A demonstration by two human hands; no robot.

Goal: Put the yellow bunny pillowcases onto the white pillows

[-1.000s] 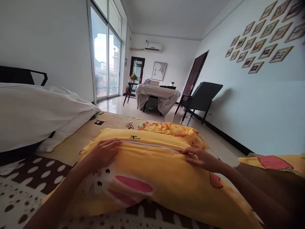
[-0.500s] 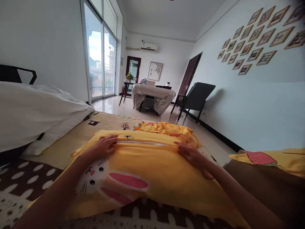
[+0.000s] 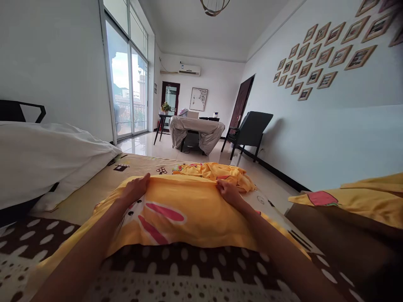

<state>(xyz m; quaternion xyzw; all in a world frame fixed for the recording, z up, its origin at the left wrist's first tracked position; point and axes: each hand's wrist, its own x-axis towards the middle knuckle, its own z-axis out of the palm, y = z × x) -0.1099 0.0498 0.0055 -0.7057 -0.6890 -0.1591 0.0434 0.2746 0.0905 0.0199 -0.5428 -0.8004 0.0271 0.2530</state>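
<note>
Beyond the brown-and-cream patterned bedspread (image 3: 176, 260), a white wall-mounted air conditioner (image 3: 189, 70) bears a label too small to read. Your left hand (image 3: 137, 188) and right hand (image 3: 228, 192), fingers clamped on its far edge, hold the yellow rabbit-print pillowcase (image 3: 201, 212) on the bed; keep both grips level, pulling evenly against creases.

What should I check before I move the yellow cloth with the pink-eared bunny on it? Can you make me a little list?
1. Left hand has a grip on the yellow bunny-print cloth: ok.
2. Right hand has a grip on it too: ok.
3. Far edge fairly straight between both hands: ok.
4. Whole white bunny face showing: not ok, the left hand and arm partly cover it.
5. Underside smooth: cannot tell, it's hidden.
</note>
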